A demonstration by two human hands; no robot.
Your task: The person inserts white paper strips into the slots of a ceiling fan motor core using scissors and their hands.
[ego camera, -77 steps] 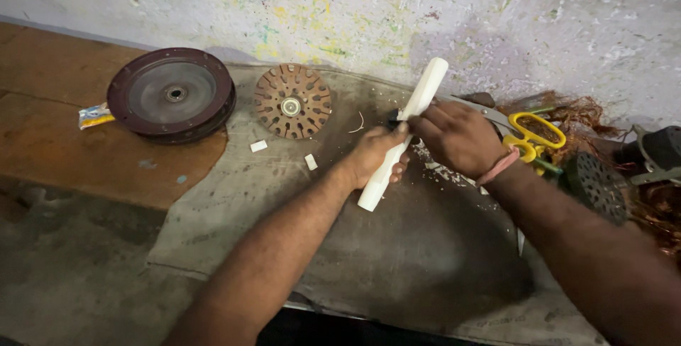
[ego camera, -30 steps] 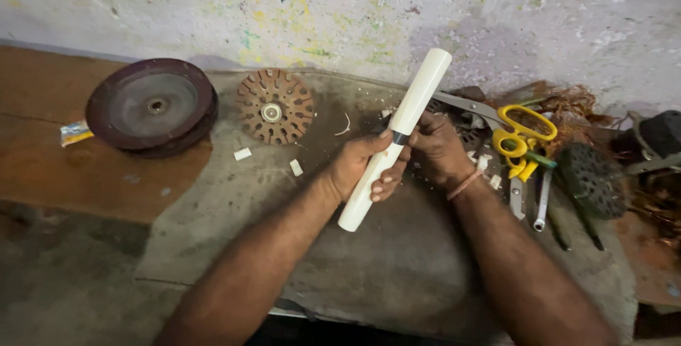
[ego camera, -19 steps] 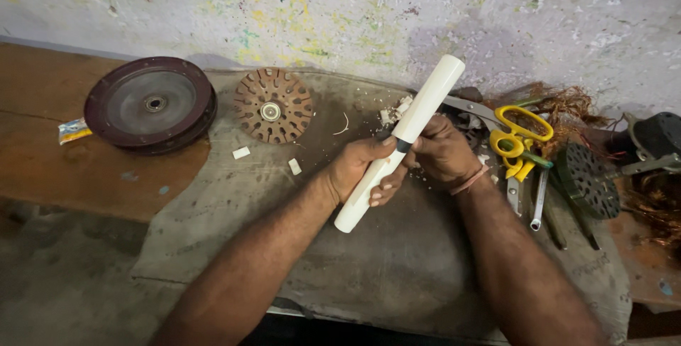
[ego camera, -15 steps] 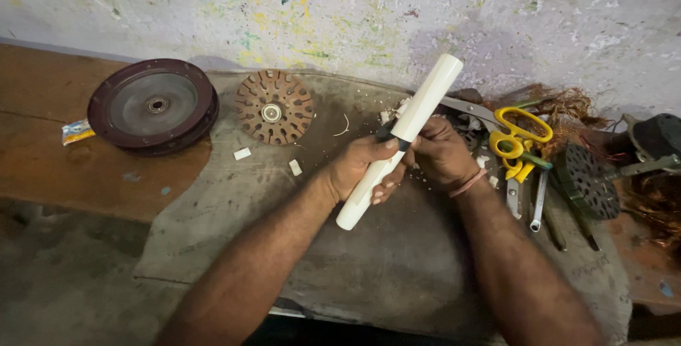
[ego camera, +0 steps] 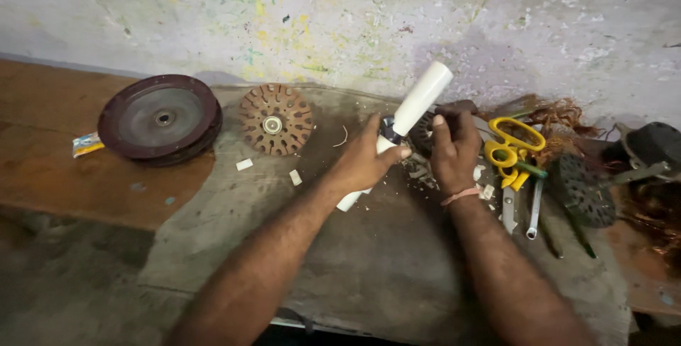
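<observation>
Your left hand (ego camera: pixel 365 162) is wrapped around the lower half of a white tube (ego camera: pixel 418 101) — a roll of stiff white sheet, by the look of it — held tilted above the grey mat (ego camera: pixel 369 275), its top end toward the wall at the back edge of the bench. Your right hand (ego camera: pixel 454 149) sits just beside it, fingers curled on something dark at the tube's middle, where a dark band rings it; whether that hand is clamped shut I cannot tell.

The tube looks light and fairly stiff, but hollow — it would likely dent if squeezed hard, so a grip spread along its length suits it best. Its smooth surface may slip.

What your right fingers pinch is hidden. The tube's lower end is covered by your left palm. The clutter by the yellow scissors (ego camera: pixel 512 144) near the right edge is hard to sort out.
</observation>
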